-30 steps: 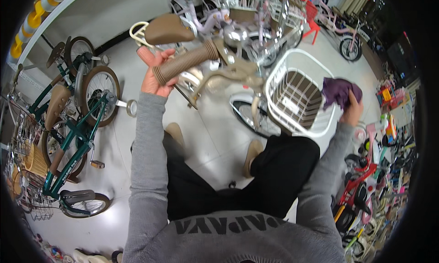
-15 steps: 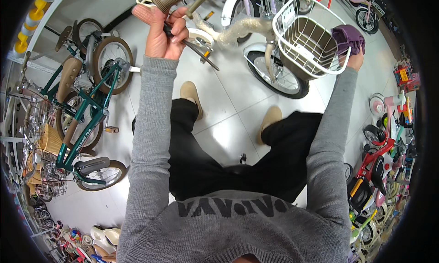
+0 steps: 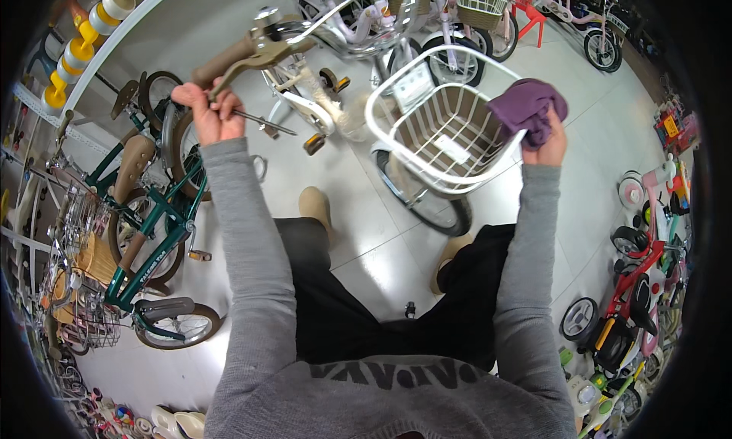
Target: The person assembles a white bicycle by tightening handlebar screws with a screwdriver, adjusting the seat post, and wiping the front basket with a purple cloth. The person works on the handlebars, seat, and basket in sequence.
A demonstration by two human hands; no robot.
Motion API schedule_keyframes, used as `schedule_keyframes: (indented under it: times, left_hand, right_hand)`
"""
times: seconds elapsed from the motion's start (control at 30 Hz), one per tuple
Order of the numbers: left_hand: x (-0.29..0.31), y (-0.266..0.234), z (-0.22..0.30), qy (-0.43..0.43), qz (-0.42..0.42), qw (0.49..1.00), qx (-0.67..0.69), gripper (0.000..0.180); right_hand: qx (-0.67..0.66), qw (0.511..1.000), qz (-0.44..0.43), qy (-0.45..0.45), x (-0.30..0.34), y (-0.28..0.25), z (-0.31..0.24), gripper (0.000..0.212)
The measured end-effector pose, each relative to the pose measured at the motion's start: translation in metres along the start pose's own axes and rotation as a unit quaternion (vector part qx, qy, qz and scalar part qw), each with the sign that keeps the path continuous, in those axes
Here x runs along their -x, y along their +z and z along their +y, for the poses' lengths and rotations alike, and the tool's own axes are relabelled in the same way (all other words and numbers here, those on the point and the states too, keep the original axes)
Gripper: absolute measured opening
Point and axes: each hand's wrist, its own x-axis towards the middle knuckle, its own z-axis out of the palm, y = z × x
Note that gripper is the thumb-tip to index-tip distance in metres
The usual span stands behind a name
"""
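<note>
My left hand (image 3: 216, 112) is curled round a slim, dark metal tool (image 3: 267, 122), whose thin shaft points right; its exact kind is unclear. The fingers are at the tip of a brown brake lever (image 3: 259, 59), just below the brown handlebar grip (image 3: 221, 64). In my right hand (image 3: 550, 141) is a bunched purple cloth (image 3: 529, 109), at the right rim of a white wire basket (image 3: 448, 126). That basket hangs at the front of a small bicycle, above its front wheel (image 3: 450, 216). Wrapping covers part of the frame (image 3: 316, 88).
Green bicycles (image 3: 152, 221) stand close on my left, beside shelving. Toy ride-ons and a red tricycle (image 3: 633, 294) line the right. More small bikes (image 3: 454, 54) and a red stand (image 3: 531, 19) are beyond the basket.
The handlebar and basket have swung nearer and leftward, and the front wheel has turned. Both hands have moved left and lower in view, the right still with the purple cloth.
</note>
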Motion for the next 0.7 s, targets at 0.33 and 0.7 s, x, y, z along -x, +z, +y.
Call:
schedule_keyframes:
  times: [0.33, 0.7]
  left_hand:
    - [-0.061, -0.024, 0.084, -0.001, 0.038, 0.997, -0.072, 0.035]
    - [0.046, -0.023, 0.038, 0.126, 0.231, 0.944, -0.198, 0.031]
  right_hand:
    - [0.010, 0.991, -0.097, 0.087, 0.031, 0.077, 0.063, 0.030]
    - [-0.019, 0.980, -0.110, 0.167, 0.017, 0.075, 0.068, 0.030]
